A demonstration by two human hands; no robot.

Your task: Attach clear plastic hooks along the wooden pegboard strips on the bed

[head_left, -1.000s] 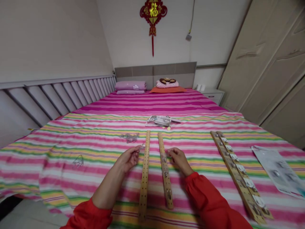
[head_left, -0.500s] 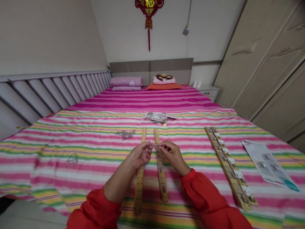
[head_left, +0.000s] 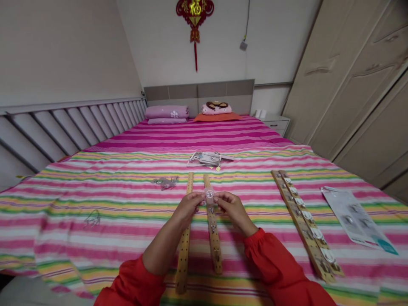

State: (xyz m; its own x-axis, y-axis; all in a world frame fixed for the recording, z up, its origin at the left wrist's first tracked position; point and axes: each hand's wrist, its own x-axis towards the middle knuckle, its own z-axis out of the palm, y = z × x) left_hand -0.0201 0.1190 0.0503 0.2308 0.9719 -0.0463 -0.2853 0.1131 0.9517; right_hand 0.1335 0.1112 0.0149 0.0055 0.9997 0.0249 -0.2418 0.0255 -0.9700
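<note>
Both my hands meet over the striped bedspread [head_left: 95,187], pinching one small clear packet with a round metal piece [head_left: 209,195] between their fingertips. My left hand [head_left: 188,207] grips its left side, my right hand [head_left: 232,207] its right side. Below them lie two perforated wooden strips: the left strip [head_left: 185,238] is bare, and the right strip [head_left: 213,231] carries a few small metal pieces. Both arms wear red sleeves.
A pair of wooden strips filled with round metal pieces [head_left: 304,223] lies to the right, beside a flat plastic packet sheet [head_left: 357,219]. Empty clear wrappers [head_left: 165,182] and a pile of packets [head_left: 207,159] lie further up the bed. Pillows sit at the headboard; a wardrobe stands right.
My left hand moved right from beside the bare strip to meet my right hand. Both now hold the small packet together above the right strip.
</note>
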